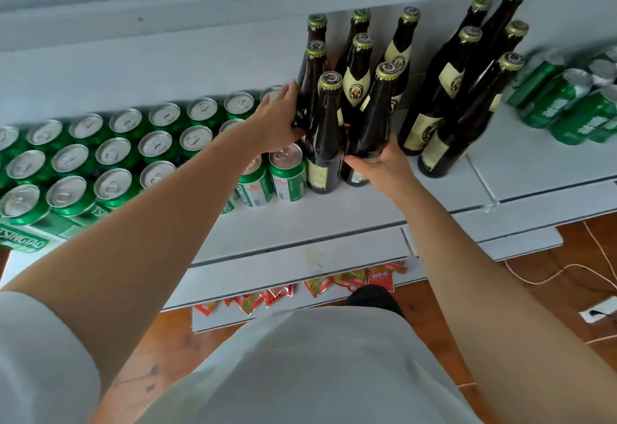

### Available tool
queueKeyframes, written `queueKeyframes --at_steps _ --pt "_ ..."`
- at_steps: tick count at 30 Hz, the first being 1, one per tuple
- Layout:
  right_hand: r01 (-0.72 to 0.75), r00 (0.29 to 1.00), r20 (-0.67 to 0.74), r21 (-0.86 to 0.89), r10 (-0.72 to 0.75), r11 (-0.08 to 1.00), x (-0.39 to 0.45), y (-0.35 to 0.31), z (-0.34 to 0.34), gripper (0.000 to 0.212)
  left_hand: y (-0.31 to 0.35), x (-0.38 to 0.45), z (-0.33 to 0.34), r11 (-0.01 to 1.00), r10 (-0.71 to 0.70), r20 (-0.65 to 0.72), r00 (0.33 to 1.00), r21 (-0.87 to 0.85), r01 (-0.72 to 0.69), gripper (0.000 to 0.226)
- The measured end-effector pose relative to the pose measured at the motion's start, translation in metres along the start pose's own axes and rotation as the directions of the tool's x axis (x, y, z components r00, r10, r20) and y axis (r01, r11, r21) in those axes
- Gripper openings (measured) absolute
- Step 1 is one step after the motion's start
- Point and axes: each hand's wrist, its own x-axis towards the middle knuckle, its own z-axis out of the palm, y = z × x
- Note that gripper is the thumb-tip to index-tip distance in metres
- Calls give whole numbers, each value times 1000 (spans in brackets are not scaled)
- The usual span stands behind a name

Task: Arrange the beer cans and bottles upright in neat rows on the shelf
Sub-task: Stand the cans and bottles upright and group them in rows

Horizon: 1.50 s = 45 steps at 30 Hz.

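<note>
Several dark brown beer bottles with gold caps stand upright on the white shelf (377, 213). My left hand (277, 120) grips the side of a bottle in the second row (312, 86) of the middle cluster. My right hand (384, 165) grips the lower body of a front bottle (375, 116). Beside it stands another front bottle (325, 136). A second cluster of bottles (460, 90) stands to the right. Rows of upright green cans (110, 153) fill the shelf's left part, and two of these green cans (288, 173) touch the bottles.
More green cans (567, 100) stand at the far right of the shelf, blurred. A lower shelf holds red snack packets (350, 281). A white cable (551, 273) and a power strip (597, 313) lie on the wooden floor at the right.
</note>
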Motion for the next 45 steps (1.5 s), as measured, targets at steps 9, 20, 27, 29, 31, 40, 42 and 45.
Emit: queueKeyframes --at_steps 9,20,27,29,31,40,42,45 --pt "23 994 -109 -34 -26 999 -16 -9 4 70 25 -52 16 998 -57 33 998 2 57 125" --pt "10 989 -144 -34 -15 999 -18 -10 5 58 19 -37 22 993 11 -64 998 -117 -18 101" --pt "29 987 -158 -70 -40 997 -20 -12 9 56 22 -35 23 966 98 -41 994 -236 -105 71" --pt "37 985 -166 -93 -52 995 -21 -13 9 52 25 -36 25 967 98 -57 994 -230 -109 72" --pt "46 983 -174 -103 -63 994 -22 -14 8 49 26 -37 28 980 84 -73 994 -174 -96 74" --pt "36 983 -173 -125 -58 991 -19 -22 -4 58 47 -42 41 979 -115 -181 977 -189 80 63" --pt "45 990 -123 -141 -63 989 -13 -27 -11 68 53 -43 45 975 -158 -213 964 -189 118 63" --pt "64 994 -75 -176 -78 982 -7 -25 -19 73 58 -43 50 978 -166 -275 947 -165 124 61"
